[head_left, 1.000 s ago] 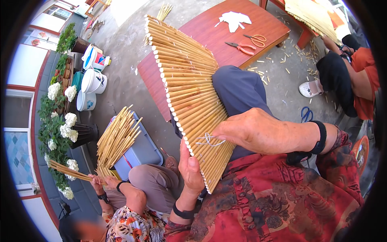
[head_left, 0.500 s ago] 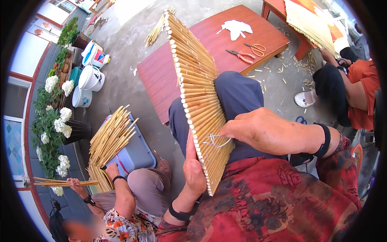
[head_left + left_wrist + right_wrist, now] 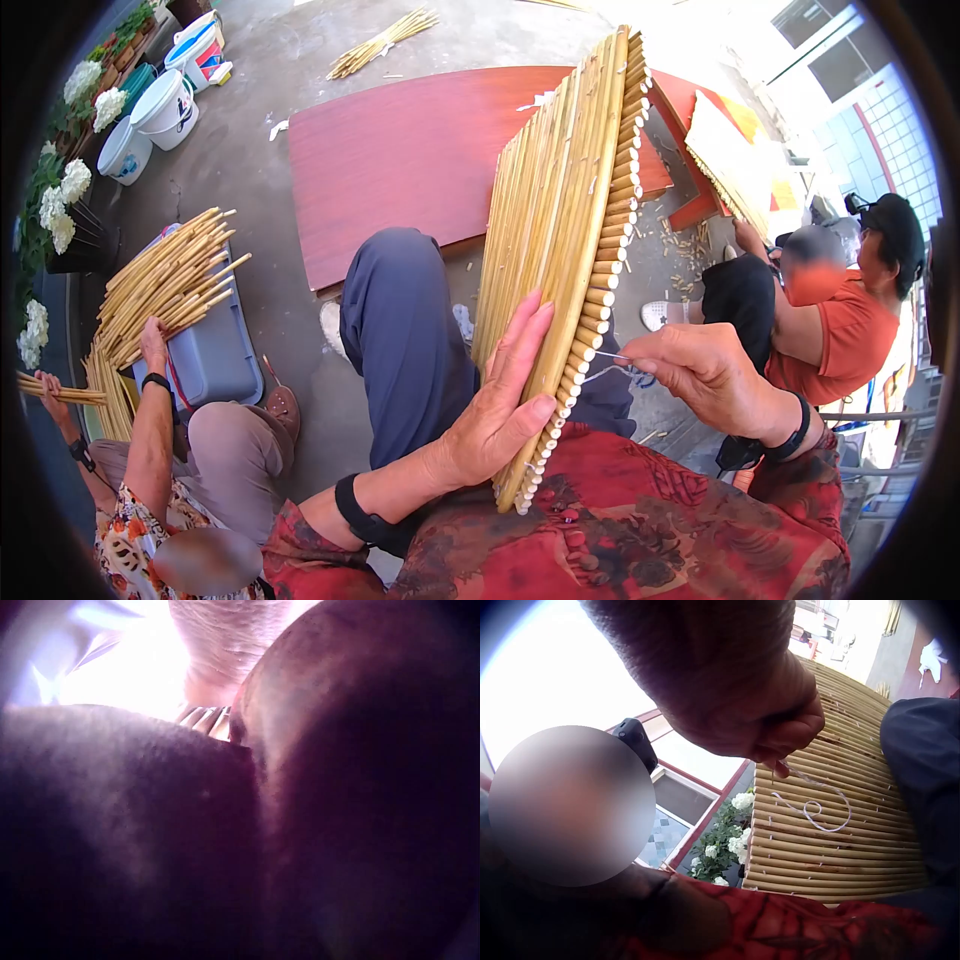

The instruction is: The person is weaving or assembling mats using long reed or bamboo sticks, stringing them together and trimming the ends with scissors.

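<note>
A mat of tan sticks bound side by side (image 3: 560, 230) stands on edge over my lap, its cut ends facing right. My left hand (image 3: 500, 395) lies flat against the mat's left face with the fingers straight and the thumb by the lower edge. To the right of the mat, my right hand (image 3: 700, 375) pinches a thin white string (image 3: 610, 357) that comes out of the mat's edge. In the right wrist view the right hand (image 3: 784, 761) holds that string, and its loop (image 3: 814, 814) lies on the mat (image 3: 855, 847). The left wrist view is almost all dark, with only a few stick ends (image 3: 210, 720) showing.
A low red table (image 3: 400, 150) stands ahead of my knees (image 3: 400, 320). At left a seated person holds a bundle of sticks (image 3: 160, 280) over a grey bin (image 3: 215, 355). White buckets (image 3: 160, 100), flowers (image 3: 60, 200), and a person in orange (image 3: 830, 330) are around.
The mat has swung from face-up to standing on its edge. My left hand moved from its lower edge to flat on its face. My right hand shifted right, still pinching the string.
</note>
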`<control>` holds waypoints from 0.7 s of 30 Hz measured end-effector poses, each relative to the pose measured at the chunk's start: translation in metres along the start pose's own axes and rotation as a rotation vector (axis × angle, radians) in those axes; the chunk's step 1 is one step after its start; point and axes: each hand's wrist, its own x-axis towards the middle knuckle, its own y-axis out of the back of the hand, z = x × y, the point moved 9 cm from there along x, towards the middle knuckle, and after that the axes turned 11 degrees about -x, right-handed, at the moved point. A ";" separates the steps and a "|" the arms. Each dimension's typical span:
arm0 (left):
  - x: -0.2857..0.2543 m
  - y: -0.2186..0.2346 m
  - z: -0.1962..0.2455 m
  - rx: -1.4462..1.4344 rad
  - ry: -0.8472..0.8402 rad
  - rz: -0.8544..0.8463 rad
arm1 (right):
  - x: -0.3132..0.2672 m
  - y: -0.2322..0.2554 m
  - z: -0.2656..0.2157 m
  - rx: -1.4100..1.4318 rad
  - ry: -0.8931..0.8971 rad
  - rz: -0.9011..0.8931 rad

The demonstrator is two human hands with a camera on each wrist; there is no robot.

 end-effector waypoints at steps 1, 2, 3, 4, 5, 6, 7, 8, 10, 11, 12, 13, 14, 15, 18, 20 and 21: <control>0.001 -0.001 0.000 -0.024 -0.010 0.012 | -0.001 0.002 0.000 -0.029 -0.010 0.005; 0.002 -0.003 0.000 -0.003 -0.010 -0.002 | -0.001 0.004 0.000 -0.056 -0.016 0.011; 0.002 -0.005 0.001 0.022 -0.011 -0.017 | -0.002 0.003 0.000 -0.073 -0.020 -0.005; 0.003 -0.006 0.002 0.022 -0.003 -0.020 | -0.003 0.003 0.001 -0.062 -0.022 0.005; 0.004 -0.006 0.004 0.006 -0.013 -0.010 | -0.004 0.005 0.001 -0.050 -0.023 0.014; 0.004 -0.008 0.004 0.020 -0.002 -0.017 | -0.005 0.005 0.000 -0.062 -0.026 0.000; 0.004 -0.010 0.003 0.036 0.011 -0.025 | -0.005 0.006 0.001 -0.078 -0.036 -0.006; 0.004 -0.011 0.002 0.048 0.012 -0.026 | -0.005 0.006 0.001 -0.094 -0.047 -0.010; 0.004 -0.012 0.002 0.059 -0.004 -0.020 | -0.005 0.005 0.001 -0.081 -0.075 -0.021; 0.004 -0.012 0.003 0.084 -0.014 -0.019 | -0.006 0.004 0.003 -0.057 -0.100 -0.022; 0.004 -0.013 0.004 0.076 -0.016 -0.017 | -0.007 0.002 0.004 -0.063 -0.104 -0.028; 0.004 -0.012 0.005 0.101 -0.019 -0.011 | -0.008 0.002 0.004 -0.060 -0.093 -0.012; 0.005 -0.012 0.007 0.126 -0.022 -0.006 | -0.008 0.003 0.004 -0.056 -0.082 0.005; 0.005 -0.012 0.009 0.119 -0.023 -0.006 | -0.008 0.002 0.005 -0.061 -0.087 0.002; 0.006 -0.011 0.010 0.146 0.006 -0.006 | -0.006 0.001 0.004 -0.088 -0.061 0.019; 0.007 -0.012 0.010 0.149 0.010 -0.001 | -0.006 0.003 0.002 -0.110 -0.019 0.046; 0.007 -0.012 0.010 0.144 0.010 0.000 | -0.006 0.002 0.003 -0.112 -0.022 0.043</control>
